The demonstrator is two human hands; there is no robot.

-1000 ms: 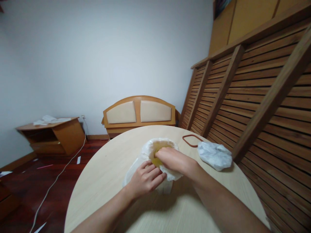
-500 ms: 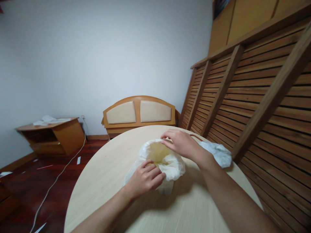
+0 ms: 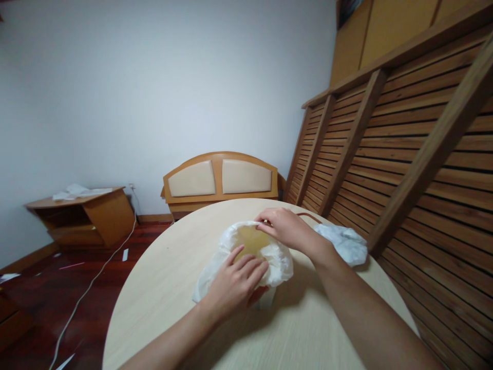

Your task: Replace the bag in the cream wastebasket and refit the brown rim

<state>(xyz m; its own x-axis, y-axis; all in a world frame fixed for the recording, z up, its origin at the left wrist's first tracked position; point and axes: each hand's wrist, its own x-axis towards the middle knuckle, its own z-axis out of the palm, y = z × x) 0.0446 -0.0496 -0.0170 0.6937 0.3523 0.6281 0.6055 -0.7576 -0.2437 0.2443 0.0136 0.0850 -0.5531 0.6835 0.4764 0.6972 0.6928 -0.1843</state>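
Note:
A white plastic bag [image 3: 279,264] sits open on the round pale wooden table [image 3: 169,288], with something yellow [image 3: 250,240] inside it. My left hand [image 3: 234,285] rests on the bag's near rim, fingers spread over the plastic. At the far rim, my right hand [image 3: 287,228] pinches the bag's edge between its fingers.
A crumpled white bag [image 3: 344,244] lies to the right on the table, with a reddish-brown band [image 3: 308,216] partly hidden behind my right hand. Slatted wooden panels [image 3: 404,154] lean along the right. A headboard [image 3: 221,180] and a low wooden cabinet [image 3: 82,213] stand by the wall.
My right hand came out of the bag and moved to its far rim, where it now pinches the edge. My left hand opened and slid up onto the near rim.

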